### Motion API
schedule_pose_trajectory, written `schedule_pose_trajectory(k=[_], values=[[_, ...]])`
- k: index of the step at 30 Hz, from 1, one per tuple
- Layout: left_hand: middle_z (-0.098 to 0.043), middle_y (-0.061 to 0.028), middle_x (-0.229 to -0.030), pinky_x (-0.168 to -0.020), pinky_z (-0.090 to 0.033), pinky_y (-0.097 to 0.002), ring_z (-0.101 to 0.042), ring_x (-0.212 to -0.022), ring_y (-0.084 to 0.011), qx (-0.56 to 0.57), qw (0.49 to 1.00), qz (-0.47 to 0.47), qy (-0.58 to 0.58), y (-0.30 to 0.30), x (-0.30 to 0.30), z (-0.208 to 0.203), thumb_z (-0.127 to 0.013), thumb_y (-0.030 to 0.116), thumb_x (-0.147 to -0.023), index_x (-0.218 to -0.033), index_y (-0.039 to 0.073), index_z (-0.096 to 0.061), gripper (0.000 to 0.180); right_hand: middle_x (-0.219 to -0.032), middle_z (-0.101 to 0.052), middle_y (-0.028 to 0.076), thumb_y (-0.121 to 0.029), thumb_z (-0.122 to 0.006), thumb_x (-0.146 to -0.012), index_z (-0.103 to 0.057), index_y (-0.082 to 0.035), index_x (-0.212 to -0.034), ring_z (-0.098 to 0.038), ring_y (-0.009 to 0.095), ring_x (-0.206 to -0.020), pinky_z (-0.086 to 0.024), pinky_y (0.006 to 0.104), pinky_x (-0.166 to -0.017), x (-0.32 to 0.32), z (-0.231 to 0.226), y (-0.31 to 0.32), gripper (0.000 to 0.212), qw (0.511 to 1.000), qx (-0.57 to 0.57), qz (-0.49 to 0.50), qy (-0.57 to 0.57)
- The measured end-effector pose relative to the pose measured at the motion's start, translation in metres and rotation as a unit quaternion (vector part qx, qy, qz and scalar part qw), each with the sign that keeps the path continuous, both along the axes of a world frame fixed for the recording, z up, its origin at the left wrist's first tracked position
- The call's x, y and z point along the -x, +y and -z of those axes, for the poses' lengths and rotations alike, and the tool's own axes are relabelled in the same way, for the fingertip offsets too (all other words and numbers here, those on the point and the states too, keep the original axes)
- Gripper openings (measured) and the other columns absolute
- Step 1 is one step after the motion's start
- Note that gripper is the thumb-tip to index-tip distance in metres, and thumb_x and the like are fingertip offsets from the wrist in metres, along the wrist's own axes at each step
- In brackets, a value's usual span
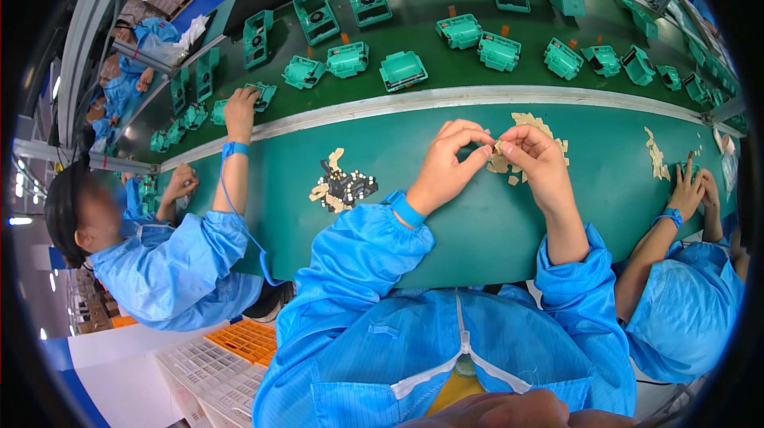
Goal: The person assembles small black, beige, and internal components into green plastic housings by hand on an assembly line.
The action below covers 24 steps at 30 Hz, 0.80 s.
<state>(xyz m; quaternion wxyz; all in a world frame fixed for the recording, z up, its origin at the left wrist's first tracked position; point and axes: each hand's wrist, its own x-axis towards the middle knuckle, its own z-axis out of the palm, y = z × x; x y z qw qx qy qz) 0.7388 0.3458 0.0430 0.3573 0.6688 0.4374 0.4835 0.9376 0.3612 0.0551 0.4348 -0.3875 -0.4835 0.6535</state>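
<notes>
My left hand and my right hand meet over the green table, fingertips almost touching. Thumb and forefinger of each are pinched together on a tiny piece between them, mostly hidden by the fingers. Just below and behind my fingertips lies a loose pile of small flat cream-coloured pieces, partly covered by my right hand. A blue band circles my left wrist. Left of my left arm is a second pile of small black parts mixed with cream pieces.
Beyond a pale rail, a dark green belt carries several teal plastic housings. A co-worker's hand reaches to the belt at left, a blue cord hanging from the wrist. Another co-worker's hands work at right, near more cream pieces.
</notes>
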Motion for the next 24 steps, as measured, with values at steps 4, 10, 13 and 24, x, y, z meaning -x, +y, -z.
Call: schedule_pose_trajectory(k=[4,10,13,24], values=[[-0.067,-0.0086,-0.104,-0.095,-0.047,-0.0341,-0.061,-0.104,-0.0219,0.049,0.998,0.03,-0.025,0.001,-0.003,-0.001,-0.07,0.008,-0.088,-0.098,0.0,-0.07,0.012,-0.096,-0.067,0.0,-0.003,-0.065,-0.097,-0.065,-0.001,-0.106,-0.061,0.006,-0.088,-0.049,0.0219,-0.078,-0.001,0.001,-0.002,0.009,0.998,-0.05,0.0,-0.03],[-0.067,-0.0081,-0.102,-0.093,-0.048,-0.0338,-0.061,-0.101,-0.021,0.046,0.998,0.014,-0.034,0.0,-0.011,-0.004,-0.071,0.008,-0.088,-0.097,0.0,-0.07,0.012,-0.093,-0.064,0.001,-0.004,-0.068,-0.094,-0.065,-0.002,-0.106,-0.061,0.008,-0.086,-0.049,0.024,-0.077,-0.002,-0.002,-0.001,0.012,0.999,-0.032,0.011,-0.038],[-0.069,-0.0079,-0.098,-0.091,-0.049,-0.0346,-0.062,-0.099,-0.022,0.032,0.999,-0.025,-0.01,0.001,-0.014,-0.001,-0.072,0.008,-0.087,-0.095,0.0,-0.07,0.011,-0.09,-0.06,0.004,-0.004,-0.073,-0.087,-0.067,-0.002,-0.101,-0.06,0.017,-0.087,-0.049,0.0306,-0.077,0.001,-0.004,-0.004,0.015,0.925,-0.257,0.119,-0.254],[-0.069,-0.0017,-0.09,-0.084,-0.039,-0.0382,-0.062,-0.09,-0.0223,-0.152,0.962,-0.105,0.201,0.0,-0.019,-0.001,-0.076,0.01,-0.082,-0.089,0.009,-0.072,0.008,-0.089,-0.058,0.01,-0.002,-0.077,-0.078,-0.071,-0.001,-0.088,-0.056,0.029,-0.086,-0.048,0.04,-0.075,0.0,-0.005,-0.005,0.012,0.819,-0.425,0.11,-0.369]])
